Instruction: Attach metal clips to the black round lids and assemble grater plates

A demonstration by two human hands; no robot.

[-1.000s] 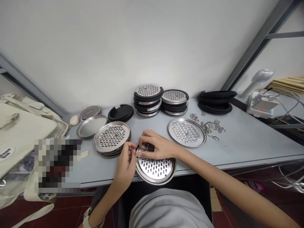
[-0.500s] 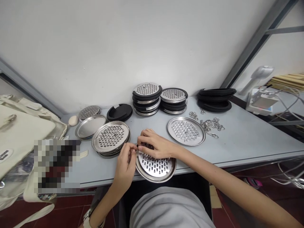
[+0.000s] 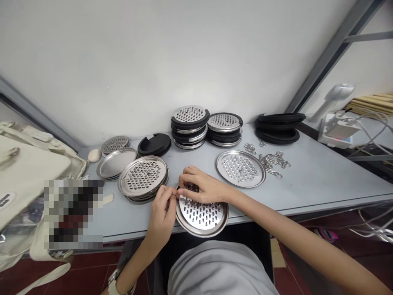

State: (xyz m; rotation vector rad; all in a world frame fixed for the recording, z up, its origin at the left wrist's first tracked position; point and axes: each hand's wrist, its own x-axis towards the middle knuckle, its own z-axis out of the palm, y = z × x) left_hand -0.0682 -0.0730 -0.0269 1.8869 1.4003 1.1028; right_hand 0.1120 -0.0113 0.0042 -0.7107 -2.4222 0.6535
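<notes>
A round metal grater plate [image 3: 202, 215] lies within a larger shiny round rim, its near side jutting over the table's front edge. Across its far left part rests my right hand [image 3: 204, 186], fingers curled and thumb pressed near the rim, gripping it. My left hand [image 3: 162, 205] is closed in a pinch at the same left edge, its fingertips meeting my right thumb. Whatever lies between those fingertips is too small and hidden to make out. Left of my hands sits a stack of grater plates [image 3: 145, 178]; to the right lies another grater plate [image 3: 241, 169].
Along the wall stand two stacks of grater plates with black rims [image 3: 190, 127] [image 3: 225, 129]. Black rings [image 3: 279, 129] are piled at right, near loose metal clips [image 3: 274, 159]. At left are a black lid-like piece [image 3: 155, 144], plain round plates [image 3: 116, 164] and a cream bag [image 3: 33, 168].
Both hands stay at the plate's left edge, with only slight finger shifts. A small dark spot seen between the fingertips before no longer shows. The stacks have not moved.
</notes>
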